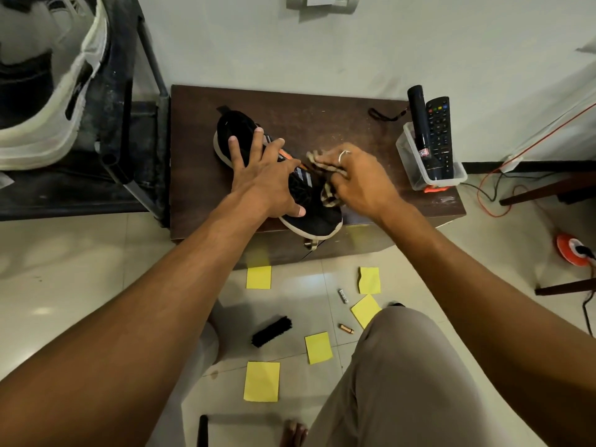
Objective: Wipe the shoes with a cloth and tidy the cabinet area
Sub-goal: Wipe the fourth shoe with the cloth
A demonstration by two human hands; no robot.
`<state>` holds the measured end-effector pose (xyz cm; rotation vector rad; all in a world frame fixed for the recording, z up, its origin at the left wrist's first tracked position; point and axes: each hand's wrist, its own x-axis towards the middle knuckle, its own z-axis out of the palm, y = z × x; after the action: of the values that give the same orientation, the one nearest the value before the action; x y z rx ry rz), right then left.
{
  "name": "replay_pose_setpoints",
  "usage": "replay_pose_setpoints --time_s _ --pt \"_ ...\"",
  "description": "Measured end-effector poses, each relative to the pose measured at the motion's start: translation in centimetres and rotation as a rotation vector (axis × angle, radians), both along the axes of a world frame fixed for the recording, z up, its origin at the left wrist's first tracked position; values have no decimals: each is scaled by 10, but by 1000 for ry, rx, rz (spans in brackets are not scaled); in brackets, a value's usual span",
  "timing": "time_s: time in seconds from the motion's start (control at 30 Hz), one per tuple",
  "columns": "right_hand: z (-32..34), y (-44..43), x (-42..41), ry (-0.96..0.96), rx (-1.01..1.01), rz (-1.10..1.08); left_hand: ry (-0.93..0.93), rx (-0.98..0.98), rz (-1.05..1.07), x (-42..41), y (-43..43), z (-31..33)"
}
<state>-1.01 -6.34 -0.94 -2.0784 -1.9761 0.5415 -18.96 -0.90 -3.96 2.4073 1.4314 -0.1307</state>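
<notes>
A black sneaker (237,130) with a white sole and orange accents lies on the dark wooden cabinet top (322,117), its toe near the front edge. My left hand (264,175) presses down on the shoe's middle with fingers spread and straight, the thumb against the sole. My right hand (358,179) grips a striped beige cloth (329,191) bunched against the shoe's right side; the hand and cloth are blurred.
A clear plastic bin (416,169) at the cabinet's right holds a remote and a dark canister. On the tiled floor lie several yellow sticky notes (262,380), a black brush (271,330), two batteries (345,329). A dark rack (135,130) stands at left.
</notes>
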Motion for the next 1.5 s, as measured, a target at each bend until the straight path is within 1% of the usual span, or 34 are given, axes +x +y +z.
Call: replay_pose_setpoints --time_s 0.03,0.1,0.2,0.27,0.37,0.43,0.47,0.5,0.53,0.6,0.63,0.7,0.77,0.87,0.93,1.0,1.03,1.1,1.13,1.23,1.27,1.33,1.5 --pt "-8 -2 -2 -33 9 38 5 2 0 1 -1 0" --pt "-19 -4 -6 -92 -46 86 14 11 -1 2 -1 -1" --pt "-13 -3 -5 -227 -90 106 26 26 4 2 -2 -1" --pt "-4 -8 -4 -284 -175 95 22 33 4 3 -2 -1" --pt "5 -13 -3 -292 -337 125 19 36 6 2 -3 -1" --pt "11 -11 -2 -239 -411 139 18 27 7 1 -3 -1" --pt "13 -8 0 -174 -396 116 14 22 7 1 -3 0" --pt "14 -5 -1 -98 -339 70 10 16 6 1 -3 1" --pt "12 -3 -2 -44 -222 19 7 11 6 1 -2 1" --pt "3 0 -8 -47 29 -6 15 7 7 1 -2 2" --pt "-3 1 -12 -88 76 36 22 6 7 1 -2 1" --pt "-16 0 -18 -194 19 128 34 12 2 2 -2 0" --pt "-19 1 -19 -275 -28 153 37 13 1 2 -2 0" --pt "-11 -2 -13 -301 -88 126 40 9 0 2 -2 1" --pt "-4 -7 -10 -331 -188 110 36 19 3 3 -3 1" --pt "6 -7 -11 -373 -322 138 29 25 4 3 -3 1" --pt "13 -6 -12 -367 -392 147 25 25 6 2 -4 1" --pt "23 0 -10 -271 -455 128 14 19 9 2 -3 0" --pt "23 5 -8 -210 -410 96 8 13 10 2 -2 1" --pt "11 8 -6 -112 -110 -29 4 8 13 2 -1 0" --pt "4 5 -8 -99 -80 -15 11 11 13 2 -1 0" --pt "-8 -3 -9 -112 -135 32 17 16 11 3 -2 0" --pt "-2 -14 0 -204 -285 16 5 31 15 3 -3 0"
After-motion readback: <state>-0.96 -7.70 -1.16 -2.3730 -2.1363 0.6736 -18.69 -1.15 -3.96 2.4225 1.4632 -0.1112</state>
